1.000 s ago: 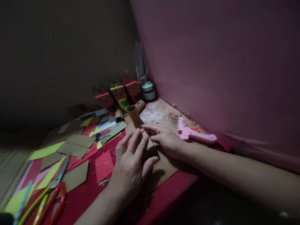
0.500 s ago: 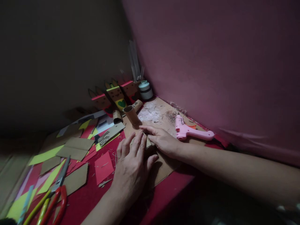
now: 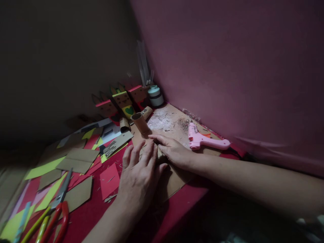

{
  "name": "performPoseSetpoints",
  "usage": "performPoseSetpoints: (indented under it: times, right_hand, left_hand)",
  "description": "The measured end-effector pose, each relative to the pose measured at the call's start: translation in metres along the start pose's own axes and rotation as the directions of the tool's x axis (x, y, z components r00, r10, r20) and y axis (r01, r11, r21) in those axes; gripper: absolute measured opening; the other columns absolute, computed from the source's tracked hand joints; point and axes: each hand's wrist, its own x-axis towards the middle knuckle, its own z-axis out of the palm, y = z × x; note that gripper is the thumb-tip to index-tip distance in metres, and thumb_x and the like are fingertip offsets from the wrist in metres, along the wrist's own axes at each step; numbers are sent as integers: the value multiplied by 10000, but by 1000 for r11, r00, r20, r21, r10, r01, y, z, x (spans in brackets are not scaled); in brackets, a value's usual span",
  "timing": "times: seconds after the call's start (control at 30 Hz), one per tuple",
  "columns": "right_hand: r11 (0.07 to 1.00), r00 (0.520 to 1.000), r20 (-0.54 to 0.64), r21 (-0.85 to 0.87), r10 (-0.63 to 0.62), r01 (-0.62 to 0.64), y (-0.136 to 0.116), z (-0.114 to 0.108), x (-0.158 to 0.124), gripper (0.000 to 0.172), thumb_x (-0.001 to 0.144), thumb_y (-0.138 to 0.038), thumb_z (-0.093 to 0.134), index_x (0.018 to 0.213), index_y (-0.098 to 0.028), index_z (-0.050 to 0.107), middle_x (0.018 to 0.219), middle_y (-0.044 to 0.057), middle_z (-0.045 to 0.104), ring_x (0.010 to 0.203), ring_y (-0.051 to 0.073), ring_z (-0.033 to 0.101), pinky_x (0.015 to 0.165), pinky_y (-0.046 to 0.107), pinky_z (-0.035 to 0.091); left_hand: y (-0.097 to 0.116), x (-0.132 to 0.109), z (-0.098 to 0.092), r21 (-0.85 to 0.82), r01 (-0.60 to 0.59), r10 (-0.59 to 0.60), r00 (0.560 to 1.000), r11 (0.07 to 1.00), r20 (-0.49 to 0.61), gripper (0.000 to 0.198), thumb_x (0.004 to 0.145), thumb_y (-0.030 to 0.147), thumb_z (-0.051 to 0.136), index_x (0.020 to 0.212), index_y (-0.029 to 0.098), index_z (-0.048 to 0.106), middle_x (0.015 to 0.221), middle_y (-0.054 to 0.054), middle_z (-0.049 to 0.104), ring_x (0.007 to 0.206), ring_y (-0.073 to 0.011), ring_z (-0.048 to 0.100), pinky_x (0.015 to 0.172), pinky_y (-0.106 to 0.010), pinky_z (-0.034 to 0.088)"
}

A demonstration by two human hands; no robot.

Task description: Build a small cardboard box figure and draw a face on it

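Note:
My left hand (image 3: 139, 175) lies flat, fingers spread, pressing down on a small piece of brown cardboard (image 3: 160, 153) that is mostly hidden under it. From the right, my right hand (image 3: 173, 152) rests with its fingers stretched flat against the same piece. Both hands sit on a larger cardboard sheet (image 3: 174, 179) laid over a red surface (image 3: 184, 202). A pink glue gun (image 3: 205, 141) lies just beyond my right hand.
Cardboard tubes (image 3: 140, 122), decorated cardboard figures (image 3: 124, 99) and a small white-and-teal jar (image 3: 155, 95) stand in the far corner by a pink wall (image 3: 227, 67). Paper and cardboard scraps (image 3: 76, 160) cover the left side. Red-handled scissors (image 3: 57, 209) lie near left.
The view has drifted slightly, so everything sits a little further left and higher. Both hands stay pressed on the cardboard piece; my left fingers have slid a bit forward.

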Motion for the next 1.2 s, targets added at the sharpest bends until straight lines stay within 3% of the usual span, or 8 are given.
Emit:
performPoseSetpoints:
  times: [0.4,0.67,0.83,1.03,1.2]
  right_hand:
    - [999,999,23,-32,-24,25,-3,1,-1,346,913,-145,515,1205,-249,668,1269,68,675,1257,262,592,1158,499,386]
    - [998,1000,-13,56,21,-21,1,1,4,302,882,-102,518,1065,-249,708,1134,39,716,1148,220,642,1112,446,442]
    - [1000,999,-41,-8,-1,1,3,3,6,293,918,-120,506,1092,-238,710,1168,53,711,1183,209,626,1135,439,411]
    - [991,997,-7,-112,-76,75,8,5,8,316,951,-129,465,1142,-213,702,1178,72,714,1152,217,638,1106,449,432]
    - [974,990,39,-179,-135,139,13,4,10,308,962,-96,448,1122,-208,687,1085,36,715,1086,192,640,1083,417,444]
  left_hand:
    - [0,0,2,-27,36,-36,999,999,14,389,968,300,549,1268,54,584,1289,-225,679,1204,-423,544,992,-563,431]
    - [8,-3,9,-44,108,-108,994,993,-4,426,933,255,592,1264,-14,591,1283,-278,666,1192,-431,554,987,-577,434]
    - [16,-2,10,-17,186,-186,982,982,5,479,919,255,605,1279,-59,572,1296,-315,642,1201,-432,552,974,-569,444]
    - [14,0,7,32,124,-124,992,992,2,414,985,263,486,1244,-33,618,1285,-273,666,1219,-414,539,1018,-559,408]
    - [14,0,5,9,132,-132,991,991,-20,398,964,227,531,1251,-34,622,1302,-262,658,1206,-410,536,1001,-537,416]
